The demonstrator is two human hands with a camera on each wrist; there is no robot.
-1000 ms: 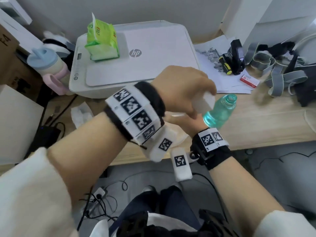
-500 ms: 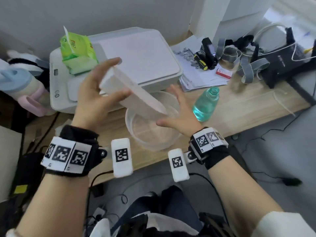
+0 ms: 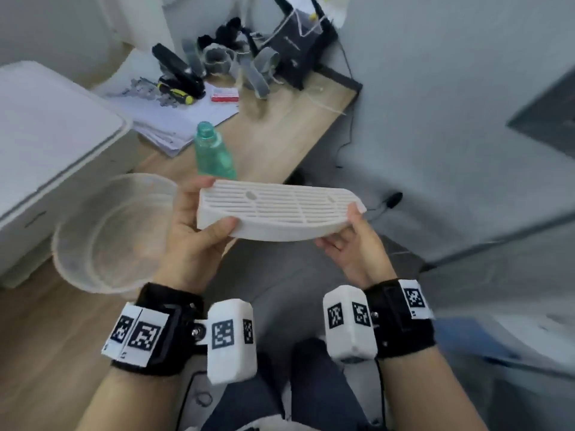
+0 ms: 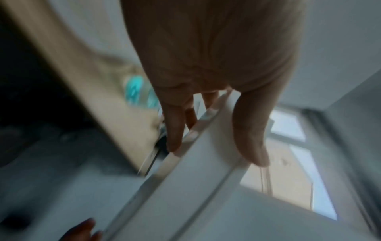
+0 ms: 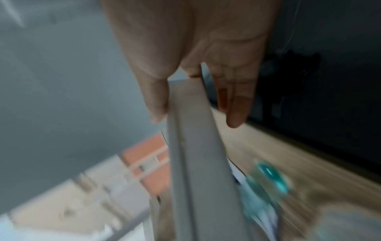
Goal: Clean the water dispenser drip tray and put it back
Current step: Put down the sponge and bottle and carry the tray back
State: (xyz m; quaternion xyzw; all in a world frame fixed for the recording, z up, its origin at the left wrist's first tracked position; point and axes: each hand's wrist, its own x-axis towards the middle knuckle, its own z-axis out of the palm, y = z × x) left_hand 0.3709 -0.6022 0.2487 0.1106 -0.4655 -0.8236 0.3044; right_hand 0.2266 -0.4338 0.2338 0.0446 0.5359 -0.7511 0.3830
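Note:
The white slotted drip tray (image 3: 277,209) is held level in the air past the desk's front edge, grille side up. My left hand (image 3: 199,225) grips its left end, thumb on the front wall and fingers behind. My right hand (image 3: 351,234) pinches its right end between thumb and fingers. In the left wrist view the tray (image 4: 198,187) runs away from my left hand (image 4: 214,130). The right wrist view shows the tray (image 5: 191,146) edge-on, held by my right hand (image 5: 195,101).
A clear plastic basin (image 3: 105,231) stands on the wooden desk (image 3: 273,135) left of the tray. A teal bottle (image 3: 214,154) without a cap stands just behind. A white printer (image 3: 46,144), papers, tools and straps fill the back of the desk.
The left hand lifted the tray from its tilt over the basin, moved it right and levelled it. The right hand, open beside the basin before, now holds the tray's right end.

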